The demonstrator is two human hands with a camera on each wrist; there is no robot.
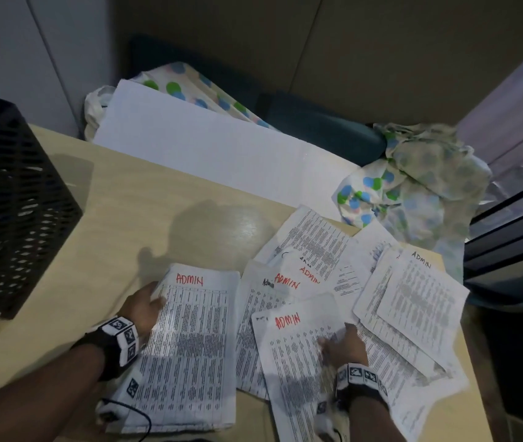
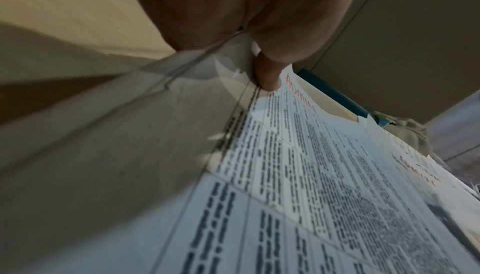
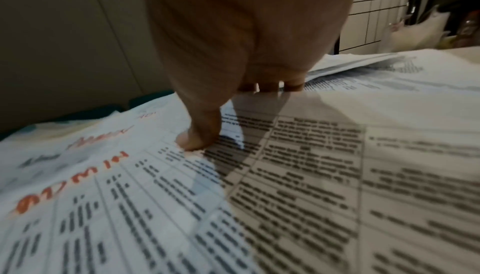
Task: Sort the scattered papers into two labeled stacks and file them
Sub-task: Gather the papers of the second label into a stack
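Two hands: both low in the head frame, each on printed paper.
Left hand (image 1: 143, 309): lower left of centre; thumb over the top sheet and fingers under the left edge of the neat stack of white printed sheets headed ADMIN in red (image 1: 190, 352), gripping it; thumb (image 2: 267, 77) pressing that edge in the left wrist view.
Right hand (image 1: 344, 346): lower right of centre; fingers spread and pressed flat on the loose white printed sheet marked ADMIN in red (image 1: 298, 355); thumb tip (image 3: 194, 140) down on the print in the right wrist view.
Scattered printed white papers (image 1: 413, 301): right of centre, overlapping at angles, several marked ADMIN, some past the table's right edge.
Pale wooden tabletop (image 1: 158, 193): under all the papers.
Black perforated plastic basket (image 1: 8, 202): far left, on the table, well apart from the papers.
White flat board (image 1: 205, 148): upper centre, beyond the table's far edge.
Crumpled cloth with blue and green dots (image 1: 413, 186): upper right.
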